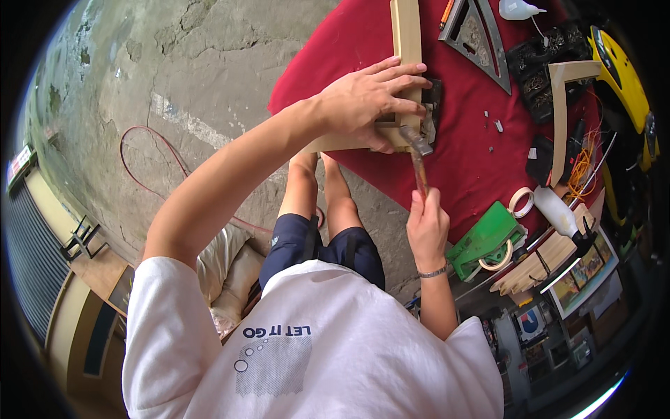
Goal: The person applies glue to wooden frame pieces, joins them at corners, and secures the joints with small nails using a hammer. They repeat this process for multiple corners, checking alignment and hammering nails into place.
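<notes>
My left hand (373, 101) lies spread and flat over a corner where two pale wooden strips meet, pressing on it. One wooden strip (406, 31) runs away toward the far edge; the other strip (338, 144) reaches left from under my palm. In my closed right hand (428, 222) is the handle of a hammer (419, 167). Its metal head rests at or just above the corner joint, close to my left fingers; contact is hard to tell. Beside the joint, partly covered, sits a dark metal block (435, 94). All this is on a red cloth (335, 59).
Right of the work are a metal triangle square (502, 66), a black tray of small hardware (562, 45), an angled wooden piece (560, 105), a yellow tool (623, 77), a tape roll (513, 205) and a green tool (492, 230). A red hose (167, 143) crosses the concrete floor.
</notes>
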Available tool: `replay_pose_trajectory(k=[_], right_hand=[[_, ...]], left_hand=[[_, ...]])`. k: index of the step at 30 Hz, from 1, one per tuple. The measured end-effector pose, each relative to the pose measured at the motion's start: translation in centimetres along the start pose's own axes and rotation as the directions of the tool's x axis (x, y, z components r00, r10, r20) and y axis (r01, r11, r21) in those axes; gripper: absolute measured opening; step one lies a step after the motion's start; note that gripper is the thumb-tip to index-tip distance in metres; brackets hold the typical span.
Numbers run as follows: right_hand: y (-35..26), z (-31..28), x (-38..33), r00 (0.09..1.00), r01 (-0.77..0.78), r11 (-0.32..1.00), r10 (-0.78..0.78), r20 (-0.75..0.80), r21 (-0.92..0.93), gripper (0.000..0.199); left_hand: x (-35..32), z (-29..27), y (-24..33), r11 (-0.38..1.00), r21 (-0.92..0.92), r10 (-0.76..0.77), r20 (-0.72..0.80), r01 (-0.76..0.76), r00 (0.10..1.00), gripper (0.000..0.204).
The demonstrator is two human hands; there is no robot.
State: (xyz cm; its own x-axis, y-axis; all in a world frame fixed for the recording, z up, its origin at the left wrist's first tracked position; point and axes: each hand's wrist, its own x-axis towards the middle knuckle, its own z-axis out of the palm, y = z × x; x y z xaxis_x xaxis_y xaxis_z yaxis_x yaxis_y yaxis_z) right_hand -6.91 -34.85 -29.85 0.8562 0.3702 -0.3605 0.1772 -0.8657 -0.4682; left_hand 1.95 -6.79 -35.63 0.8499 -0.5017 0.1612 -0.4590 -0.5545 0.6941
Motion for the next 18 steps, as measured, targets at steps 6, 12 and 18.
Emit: replay_pose_trajectory(k=[6,12,18], right_hand=[[0.7,-0.3,-0.8,0.931,-0.015,0.986,0.075,-0.356,0.168,0.025],[7.5,1.4,-2.8,0.874,-0.230,0.972,0.185,-0.449,-0.047,0.028],[4.3,-0.8,0.5,0.858,0.000,0.998,-0.029,-0.514,-0.056,0.032]], left_hand=[[-1.3,-0.4,2.1,0.986,0.086,-0.139,-0.057,0.143,0.989,0.089],[-6.6,2.3,8.0,0.774,0.027,-0.619,-0.175,0.632,0.766,0.080],[-7.7,-1.6,10.2,0.900,-0.017,-0.416,-0.338,0.436,0.844,0.058]])
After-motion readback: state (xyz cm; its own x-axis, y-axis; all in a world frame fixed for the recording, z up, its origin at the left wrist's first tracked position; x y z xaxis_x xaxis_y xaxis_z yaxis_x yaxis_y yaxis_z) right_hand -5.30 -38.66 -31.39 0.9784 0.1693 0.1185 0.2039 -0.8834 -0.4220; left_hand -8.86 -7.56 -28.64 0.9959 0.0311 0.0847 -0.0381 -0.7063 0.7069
